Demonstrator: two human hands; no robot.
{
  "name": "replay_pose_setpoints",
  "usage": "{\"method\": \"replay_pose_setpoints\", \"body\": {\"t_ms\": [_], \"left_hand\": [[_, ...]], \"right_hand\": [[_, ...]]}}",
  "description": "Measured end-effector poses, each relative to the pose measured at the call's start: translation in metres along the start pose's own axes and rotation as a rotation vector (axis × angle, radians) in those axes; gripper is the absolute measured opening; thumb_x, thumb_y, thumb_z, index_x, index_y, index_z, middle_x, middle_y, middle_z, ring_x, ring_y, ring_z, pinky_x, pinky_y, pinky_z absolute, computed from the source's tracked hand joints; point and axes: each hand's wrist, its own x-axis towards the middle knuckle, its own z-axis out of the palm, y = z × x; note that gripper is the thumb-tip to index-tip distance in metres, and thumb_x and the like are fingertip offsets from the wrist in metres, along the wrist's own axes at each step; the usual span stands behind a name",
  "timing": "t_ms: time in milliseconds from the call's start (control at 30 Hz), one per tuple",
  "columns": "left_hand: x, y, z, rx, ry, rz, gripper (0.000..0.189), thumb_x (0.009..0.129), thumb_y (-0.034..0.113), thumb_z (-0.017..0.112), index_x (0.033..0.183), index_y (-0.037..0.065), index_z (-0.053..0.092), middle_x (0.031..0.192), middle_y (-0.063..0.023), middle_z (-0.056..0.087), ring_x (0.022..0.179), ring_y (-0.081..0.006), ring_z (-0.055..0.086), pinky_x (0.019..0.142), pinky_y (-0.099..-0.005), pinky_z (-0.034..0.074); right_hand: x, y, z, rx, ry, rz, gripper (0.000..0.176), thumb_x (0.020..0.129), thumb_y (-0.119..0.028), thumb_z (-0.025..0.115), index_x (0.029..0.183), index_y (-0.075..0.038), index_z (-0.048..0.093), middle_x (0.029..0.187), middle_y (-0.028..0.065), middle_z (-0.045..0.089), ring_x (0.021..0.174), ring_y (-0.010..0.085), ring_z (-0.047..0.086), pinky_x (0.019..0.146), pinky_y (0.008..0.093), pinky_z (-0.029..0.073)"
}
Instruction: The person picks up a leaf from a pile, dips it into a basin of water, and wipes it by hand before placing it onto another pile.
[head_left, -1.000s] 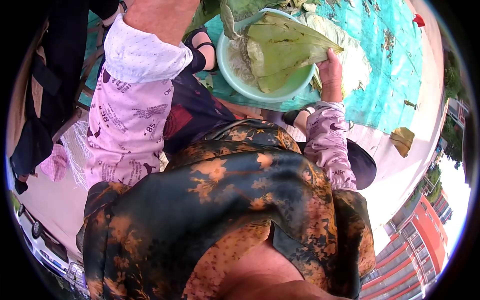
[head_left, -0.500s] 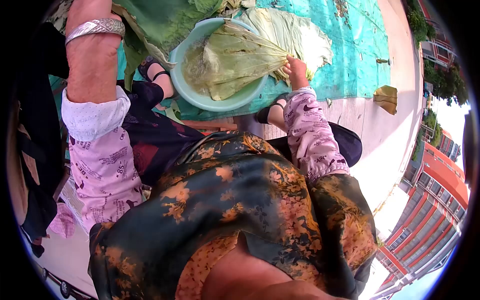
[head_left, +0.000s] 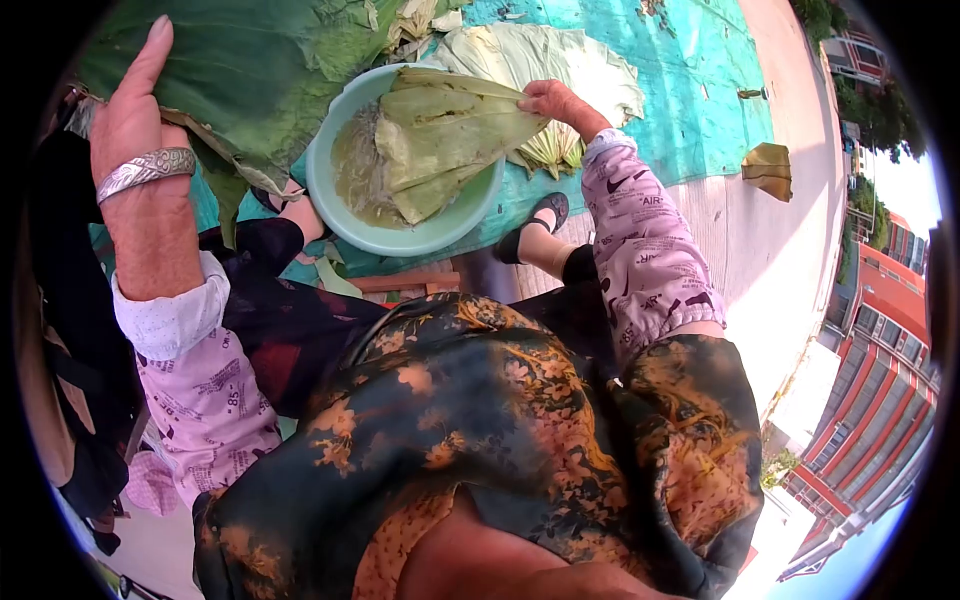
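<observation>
Shifted upward, right hand (head_left: 555, 100) pinches folded pale-green leaf (head_left: 440, 135), which spreads to its left over mint plastic basin (head_left: 400, 243); left hand (head_left: 130, 120) open.

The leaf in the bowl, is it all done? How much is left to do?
Looks partway. Maybe done: a pale leaf lies spread on the blue mat beside the bowl. In hand: the right hand pinches a folded leaf lying in the bowl's cloudy water. Left: the left hand touches a big green leaf beside the bowl, seemingly not dipped yet.
</observation>
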Motion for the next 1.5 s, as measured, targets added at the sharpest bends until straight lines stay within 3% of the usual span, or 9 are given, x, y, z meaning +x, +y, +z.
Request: {"method": "replay_pose_setpoints", "body": {"t_ms": [100, 300, 500, 700, 867, 967, 1100, 1333, 1500], "left_hand": [[-0.009, 0.012, 0.014, -0.09, 0.085, -0.062, 0.041, 0.071, 0.006, 0.071, 0.107, -0.003, 0.054, 0.104, -0.0117, 0.059, 0.09, -0.0209, 0.059, 0.079, -0.0327, 0.049], [-0.023, 0.024, 0.036, -0.055, 0.121, -0.076, 0.032, 0.077, 0.006, 0.065, 0.106, -0.004, 0.056, 0.109, -0.012, 0.057, 0.096, -0.0201, 0.057, 0.085, -0.0324, 0.047], [-0.017, 0.022, -0.002, -0.02, 0.059, -0.102, 0.035, 0.079, 0.007, 0.064, 0.11, -0.003, 0.052, 0.106, -0.012, 0.058, 0.094, -0.0205, 0.058, 0.082, -0.0322, 0.047], [-0.009, 0.025, 0.029, 0.103, 0.04, -0.124, 0.038, 0.079, 0.007, 0.063, 0.113, -0.002, 0.05, 0.11, -0.0105, 0.056, 0.096, -0.0194, 0.056, 0.084, -0.0327, 0.047], [-0.009, 0.034, 0.034, 0.153, 0.026, -0.15, 0.037, 0.08, 0.009, 0.063, 0.114, -0.003, 0.051, 0.112, -0.0097, 0.056, 0.097, -0.0186, 0.056, 0.084, -0.0308, 0.046], [-0.011, 0.033, 0.044, 0.183, 0.012, -0.171, 0.037, 0.081, 0.01, 0.063, 0.114, -0.002, 0.051, 0.112, -0.0099, 0.056, 0.098, -0.0191, 0.056, 0.084, -0.0317, 0.046], [-0.014, 0.037, 0.028, 0.177, 0.023, -0.172, 0.036, 0.081, 0.008, 0.062, 0.114, -0.002, 0.05, 0.11, -0.0098, 0.056, 0.096, -0.0189, 0.056, 0.082, -0.0312, 0.047], [-0.01, 0.037, 0.033, 0.224, 0.027, -0.181, 0.04, 0.08, 0.009, 0.064, 0.115, -0.001, 0.049, 0.111, -0.0099, 0.055, 0.097, -0.0194, 0.056, 0.083, -0.0317, 0.047], [-0.009, 0.034, 0.033, 0.234, 0.027, -0.181, 0.043, 0.079, 0.009, 0.064, 0.118, -0.001, 0.048, 0.113, -0.0097, 0.054, 0.098, -0.0197, 0.055, 0.084, -0.0321, 0.047]], "right_hand": [[-0.008, -0.015, -0.041, 0.178, 0.017, 0.073, 0.016, 0.076, -0.022, 0.065, 0.082, -0.008, 0.062, 0.071, -0.0036, 0.057, 0.068, 0.0083, 0.052, 0.066, 0.0241, 0.043], [-0.032, -0.002, -0.131, 0.461, 0.235, 0.142, 0.024, 0.078, -0.026, 0.064, 0.088, -0.005, 0.061, 0.08, 0.0016, 0.06, 0.07, 0.0096, 0.055, 0.067, 0.0245, 0.044], [-0.048, 0.025, -0.164, 0.766, 0.576, 0.225, 0.026, 0.077, -0.028, 0.066, 0.089, -0.006, 0.06, 0.078, 0.0035, 0.059, 0.07, 0.015, 0.056, 0.066, 0.0292, 0.046], [-0.051, 0.12, -0.127, 1.085, 0.791, 0.57, 0.022, 0.077, -0.023, 0.066, 0.093, -0.009, 0.059, 0.087, 0.0057, 0.06, 0.077, 0.0185, 0.056, 0.066, 0.0344, 0.046], [-0.052, 0.176, -0.054, 1.04, 0.648, 0.901, 0.017, 0.079, -0.029, 0.064, 0.086, -0.014, 0.057, 0.081, 0.0002, 0.059, 0.07, 0.0152, 0.053, 0.057, 0.0328, 0.045], [-0.052, 0.163, -0.066, 1.071, 0.679, 0.815, 0.017, 0.079, -0.029, 0.063, 0.085, -0.015, 0.057, 0.08, 0.0002, 0.059, 0.068, 0.0151, 0.054, 0.055, 0.0323, 0.044], [-0.055, 0.154, -0.071, 1.37, 0.937, 0.719, 0.011, 0.081, -0.027, 0.06, 0.081, -0.017, 0.056, 0.073, -0.0001, 0.059, 0.062, 0.0142, 0.054, 0.048, 0.029, 0.042], [-0.049, 0.165, -0.031, 1.33, 0.553, 0.996, 0.01, 0.082, -0.02, 0.053, 0.075, -0.013, 0.053, 0.059, 0.0006, 0.055, 0.047, 0.0131, 0.05, 0.04, 0.0269, 0.039], [-0.051, 0.171, -0.038, 1.372, 0.725, 0.752, 0.008, 0.08, -0.02, 0.051, 0.081, -0.013, 0.054, 0.071, 0.0054, 0.058, 0.056, 0.0181, 0.054, 0.044, 0.0329, 0.042]]}}
